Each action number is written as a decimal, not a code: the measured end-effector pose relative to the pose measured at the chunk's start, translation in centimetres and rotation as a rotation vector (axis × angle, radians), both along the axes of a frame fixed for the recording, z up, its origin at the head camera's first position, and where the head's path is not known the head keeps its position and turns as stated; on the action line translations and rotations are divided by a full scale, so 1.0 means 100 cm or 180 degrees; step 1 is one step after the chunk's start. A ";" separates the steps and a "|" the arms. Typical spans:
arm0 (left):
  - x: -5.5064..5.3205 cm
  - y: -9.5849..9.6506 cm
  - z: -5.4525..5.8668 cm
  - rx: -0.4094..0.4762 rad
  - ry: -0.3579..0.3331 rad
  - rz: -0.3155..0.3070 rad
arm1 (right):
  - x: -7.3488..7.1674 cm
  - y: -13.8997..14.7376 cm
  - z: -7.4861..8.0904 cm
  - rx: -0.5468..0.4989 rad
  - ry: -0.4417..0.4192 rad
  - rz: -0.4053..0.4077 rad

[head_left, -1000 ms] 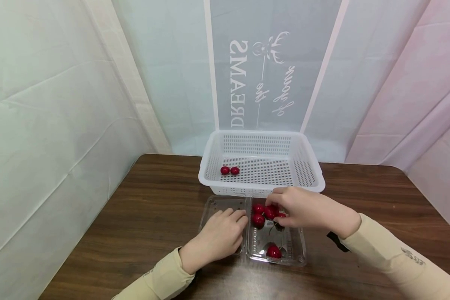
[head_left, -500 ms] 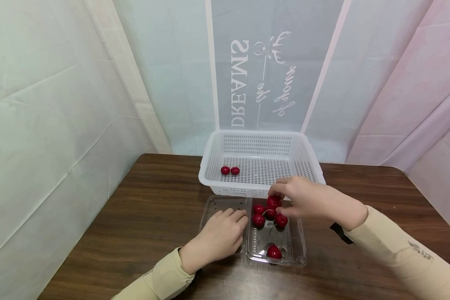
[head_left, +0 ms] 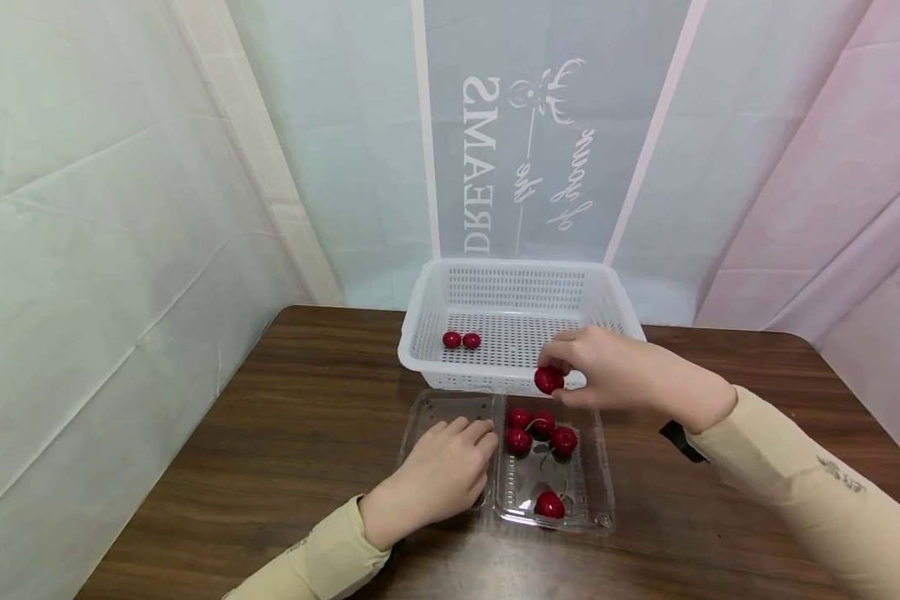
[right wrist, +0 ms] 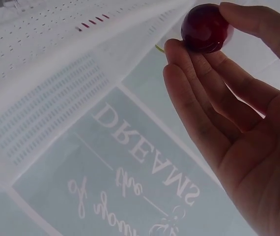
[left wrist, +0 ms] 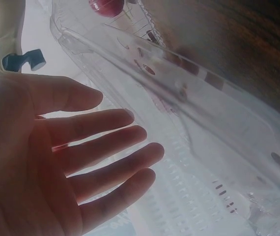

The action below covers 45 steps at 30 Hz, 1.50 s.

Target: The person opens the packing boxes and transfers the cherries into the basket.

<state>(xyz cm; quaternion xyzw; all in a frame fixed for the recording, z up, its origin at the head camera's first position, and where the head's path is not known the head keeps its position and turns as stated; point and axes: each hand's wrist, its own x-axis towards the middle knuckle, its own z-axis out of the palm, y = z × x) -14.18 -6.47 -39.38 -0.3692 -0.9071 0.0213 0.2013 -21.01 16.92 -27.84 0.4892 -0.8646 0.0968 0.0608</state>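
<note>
My right hand [head_left: 607, 367] pinches a dark red cherry [head_left: 548, 380] between thumb and fingers, over the near rim of the white basket. A bit of green stem shows behind that cherry [right wrist: 207, 28] in the right wrist view. Over the lid half of the clear plastic clamshell box [head_left: 450, 406] lies my left hand [head_left: 444, 465], its fingers relaxed and spread in the left wrist view, holding nothing. Several cherries [head_left: 563, 441] with stems sit in the box's right half, one of them apart near its front. Two cherries [head_left: 461, 340] rest at the basket's left.
The white perforated basket [head_left: 412, 363] stands at the back of the dark wooden table [head_left: 307, 417], directly behind the clamshell box. A grey-blue curtain [head_left: 555, 167] with mirrored lettering hangs behind it. Pale cloth [head_left: 120, 250] covers the left side.
My right hand has lifted one cherry out of the clamshell box and moved it up and away, to the basket's near rim. The left hand has stayed in place.
</note>
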 end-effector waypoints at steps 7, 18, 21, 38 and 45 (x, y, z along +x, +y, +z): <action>0.000 0.000 0.001 -0.0003 0.0027 -0.0021 | -0.009 -0.002 0.003 -0.0074 0.0012 0.0091; -0.001 0.000 0.001 0.0036 0.0096 -0.0033 | -0.027 -0.005 0.007 -0.0042 -0.0061 0.0056; -0.001 0.000 0.001 0.0033 0.0099 -0.0031 | -0.032 -0.006 0.008 -0.0030 -0.0117 0.0008; -0.001 0.000 0.000 0.0022 0.0118 -0.0033 | -0.062 -0.011 0.007 0.0107 -0.0231 -0.0296; -0.001 0.000 0.000 0.0018 0.0094 -0.0016 | -0.074 -0.014 0.006 0.0172 -0.0292 -0.0343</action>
